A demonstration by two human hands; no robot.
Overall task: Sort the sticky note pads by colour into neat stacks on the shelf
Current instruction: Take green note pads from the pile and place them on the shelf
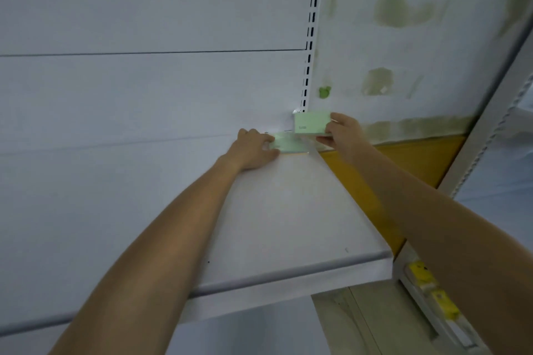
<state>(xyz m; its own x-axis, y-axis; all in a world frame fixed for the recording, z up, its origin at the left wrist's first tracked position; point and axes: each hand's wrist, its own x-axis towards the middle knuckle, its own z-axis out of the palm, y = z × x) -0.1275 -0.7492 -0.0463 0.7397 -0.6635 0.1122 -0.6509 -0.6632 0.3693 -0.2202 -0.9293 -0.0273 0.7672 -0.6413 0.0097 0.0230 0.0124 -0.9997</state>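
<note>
Reaching forward, left hand (253, 150) gripping flat green pad (287, 145) on shelf (288, 210), right hand (343, 133) pinching raised green pad (312, 123)

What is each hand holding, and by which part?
The right hand pinches the raised green pad by its right end, above the shelf. The left hand holds the lying green pad by its left end.

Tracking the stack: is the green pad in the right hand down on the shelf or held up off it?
Held up. The right hand pinches the green pad above the flat pad held by the left hand.
</note>
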